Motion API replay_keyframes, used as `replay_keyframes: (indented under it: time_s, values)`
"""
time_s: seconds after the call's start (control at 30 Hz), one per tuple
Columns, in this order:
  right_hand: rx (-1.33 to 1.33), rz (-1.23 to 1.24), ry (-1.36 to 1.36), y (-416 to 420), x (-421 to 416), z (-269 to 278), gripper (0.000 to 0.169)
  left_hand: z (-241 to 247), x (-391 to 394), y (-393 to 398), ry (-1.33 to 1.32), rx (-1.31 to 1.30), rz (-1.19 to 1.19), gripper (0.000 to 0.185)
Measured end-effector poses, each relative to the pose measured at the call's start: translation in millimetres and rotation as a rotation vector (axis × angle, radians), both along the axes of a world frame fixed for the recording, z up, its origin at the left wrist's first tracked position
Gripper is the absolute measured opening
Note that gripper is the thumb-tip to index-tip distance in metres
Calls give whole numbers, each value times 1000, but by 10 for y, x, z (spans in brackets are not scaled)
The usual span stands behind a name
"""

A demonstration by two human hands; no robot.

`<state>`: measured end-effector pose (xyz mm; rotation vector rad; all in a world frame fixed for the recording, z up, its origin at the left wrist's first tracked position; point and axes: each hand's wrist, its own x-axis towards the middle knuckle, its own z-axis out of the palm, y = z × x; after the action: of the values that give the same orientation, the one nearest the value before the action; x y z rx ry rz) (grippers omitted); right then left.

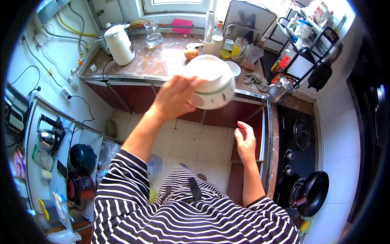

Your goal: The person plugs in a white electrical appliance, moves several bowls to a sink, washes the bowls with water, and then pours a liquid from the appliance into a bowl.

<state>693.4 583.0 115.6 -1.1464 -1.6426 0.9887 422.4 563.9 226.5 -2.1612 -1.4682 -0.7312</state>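
My left hand [175,99] grips a white ceramic bowl [214,94] by its left side. This bowl has a green band and small dark printed marks, and it is held up in front of the counter's front edge. Motion blur and glare hide its detail, so I cannot tell whether it is a single bowl or several stacked. Lower and to the right, my right hand [246,143] hangs with nothing in it, its thumb and fingers apart, near the cabinet below the counter. Just behind the held bowl, a small white bowl [234,69] rests on the marbled countertop [141,65].
A white electric kettle [118,45], a glass pitcher [153,35] and a round brown item [191,54] stand along the back counter. On the right are a metal kettle [280,90], a gas hob [283,128] and a black wok [315,193]. A shelf unit [50,105] lines the left.
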Motion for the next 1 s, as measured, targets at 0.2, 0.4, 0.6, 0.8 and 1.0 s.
replay_keyframes:
  time_s: [0.2, 0.4, 0.6, 0.8, 1.0]
  values:
    - [-65, 118, 41, 762, -1111, -107, 32, 43, -1322, 627, -207, 145, 110, 81]
    - [-147, 86, 25, 1279, -2037, -126, 32, -4, -2270, 1110, -312, 133, 200, 81]
    - [-264, 162, -42, 1770, -2753, -36, 31, -276, -2805, 1508, -312, 58, 227, 79]
    - [-269, 255, 2, 2376, -3352, -214, 34, -780, -3075, 1925, -1462, 12, 154, 72]
    - [-577, 434, 50, 2833, -4026, -502, 46, -1707, -3301, 1870, -2483, -180, 28, 47]
